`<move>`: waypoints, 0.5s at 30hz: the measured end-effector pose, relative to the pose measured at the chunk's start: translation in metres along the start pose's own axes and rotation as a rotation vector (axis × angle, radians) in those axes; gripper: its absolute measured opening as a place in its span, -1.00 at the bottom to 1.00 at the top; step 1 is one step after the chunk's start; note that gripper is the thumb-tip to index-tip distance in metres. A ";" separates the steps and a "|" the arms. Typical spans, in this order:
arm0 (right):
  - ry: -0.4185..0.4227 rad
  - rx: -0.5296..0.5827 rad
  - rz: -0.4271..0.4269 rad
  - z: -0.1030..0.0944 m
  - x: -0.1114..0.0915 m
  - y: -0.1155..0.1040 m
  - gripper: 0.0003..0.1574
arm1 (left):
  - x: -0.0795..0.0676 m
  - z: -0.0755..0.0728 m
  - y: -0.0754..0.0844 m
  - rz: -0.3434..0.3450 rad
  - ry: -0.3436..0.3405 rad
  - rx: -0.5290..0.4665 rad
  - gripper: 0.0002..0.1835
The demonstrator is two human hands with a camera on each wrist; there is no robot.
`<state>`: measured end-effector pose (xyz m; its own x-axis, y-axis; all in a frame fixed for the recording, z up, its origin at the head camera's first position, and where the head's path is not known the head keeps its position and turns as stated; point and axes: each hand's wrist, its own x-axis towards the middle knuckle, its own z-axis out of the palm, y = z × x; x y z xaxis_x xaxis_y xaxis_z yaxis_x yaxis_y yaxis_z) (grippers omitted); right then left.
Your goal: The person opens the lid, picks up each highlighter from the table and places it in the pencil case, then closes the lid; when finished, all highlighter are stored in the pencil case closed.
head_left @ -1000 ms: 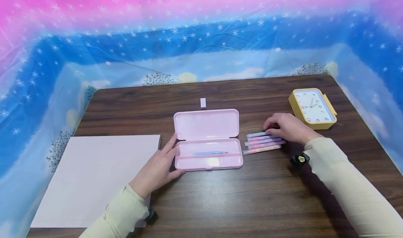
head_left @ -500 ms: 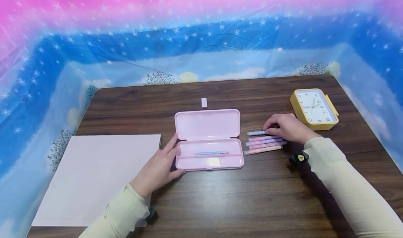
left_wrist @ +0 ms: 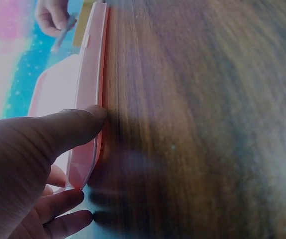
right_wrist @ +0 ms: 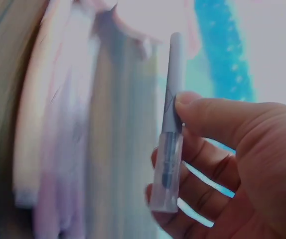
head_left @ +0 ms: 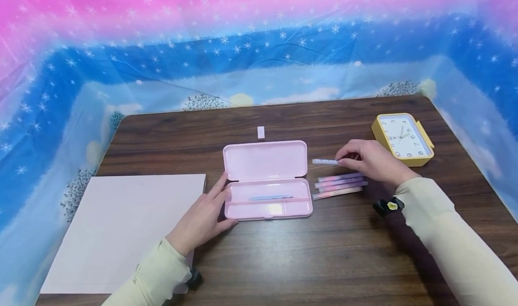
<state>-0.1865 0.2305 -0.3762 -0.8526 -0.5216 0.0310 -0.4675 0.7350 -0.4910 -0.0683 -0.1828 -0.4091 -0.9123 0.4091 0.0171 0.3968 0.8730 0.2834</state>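
In the head view my right hand [head_left: 372,160] pinches a pale grey pen [head_left: 323,161], raised behind the other pens. Close up, the pen [right_wrist: 174,94] has a clear cap, with the thumb pressed on its barrel. Several pink, lilac and cream pens [head_left: 337,192] lie side by side below that hand. My left hand [head_left: 204,216] rests at the left end of a pink pencil case [head_left: 255,212], whose lid lies back. Its thumb [left_wrist: 78,127] touches the case's front wall, and its other fingers stretch along the end. A thin blue stick-like item [head_left: 269,197] lies inside the case.
A yellow clock [head_left: 402,139] lies face up at the back right, close to the right hand. Behind the case is a small pale block [head_left: 261,132]. A large white board or pad [head_left: 125,229] covers the left of the wooden table [head_left: 283,261].
The right hand has lifted the grey pen off the row, moving it slightly back and away from the other pens. The left hand stays at the case.
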 end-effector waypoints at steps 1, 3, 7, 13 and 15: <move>-0.004 0.004 0.002 -0.001 0.000 -0.006 -0.90 | 0.000 0.000 0.000 0.000 0.002 0.000 -0.18; -0.013 0.011 0.002 -0.003 0.001 -0.018 -0.90 | 0.000 0.000 -0.001 -0.003 0.003 -0.001 -0.18; -0.038 0.026 -0.008 0.000 0.004 -0.040 -0.89 | -0.001 0.000 -0.001 -0.008 -0.001 -0.001 -0.18; -0.048 0.040 -0.073 0.011 0.016 -0.067 -0.88 | -0.001 0.001 -0.001 -0.005 -0.003 -0.003 -0.18; -0.038 0.044 -0.116 0.016 0.021 -0.074 -0.89 | 0.000 0.001 -0.001 -0.002 -0.002 -0.001 -0.18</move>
<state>-0.1660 0.1578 -0.3533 -0.7836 -0.6187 0.0570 -0.5510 0.6497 -0.5236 -0.0684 -0.1832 -0.4100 -0.9131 0.4075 0.0149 0.3945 0.8737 0.2848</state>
